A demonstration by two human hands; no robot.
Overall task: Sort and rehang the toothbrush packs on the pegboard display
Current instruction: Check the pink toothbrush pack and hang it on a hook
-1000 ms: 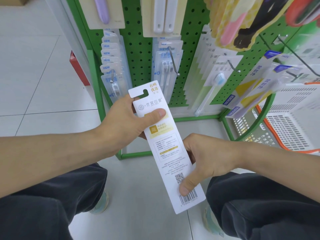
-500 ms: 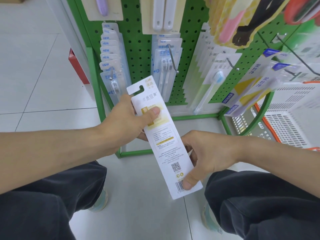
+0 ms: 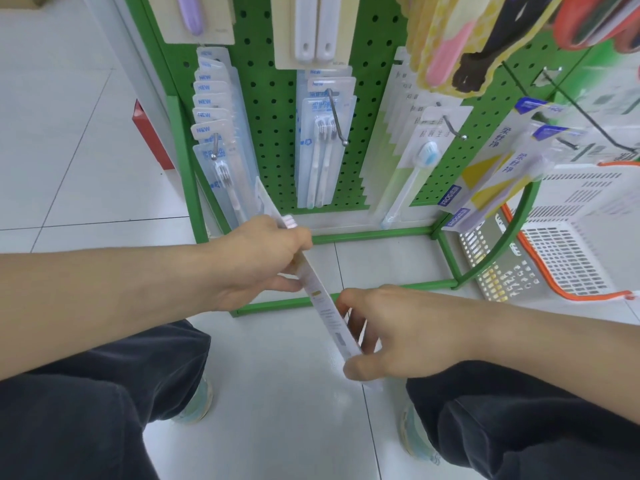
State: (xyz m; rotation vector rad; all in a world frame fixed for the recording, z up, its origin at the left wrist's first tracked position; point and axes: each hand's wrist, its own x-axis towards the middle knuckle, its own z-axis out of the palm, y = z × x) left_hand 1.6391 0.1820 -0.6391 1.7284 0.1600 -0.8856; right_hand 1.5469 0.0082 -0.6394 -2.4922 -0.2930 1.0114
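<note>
A long white toothbrush pack is turned almost edge-on in front of the green pegboard. My left hand grips its upper part, where pink bristles peek out above my fingers. My right hand holds its lower end, thumb underneath and fingers curled behind the card. Rows of clear toothbrush packs hang on the left hook, the middle hook and a right hook.
A white basket with an orange rim stands on the floor at the right behind the green rack frame. More packs hang on the side panel. A red box sits left of the rack. My knees fill the bottom.
The pack has rotated from its printed back facing me to nearly edge-on. Both hands turned with it and kept hold; my right hand's fingers moved behind the lower end.
</note>
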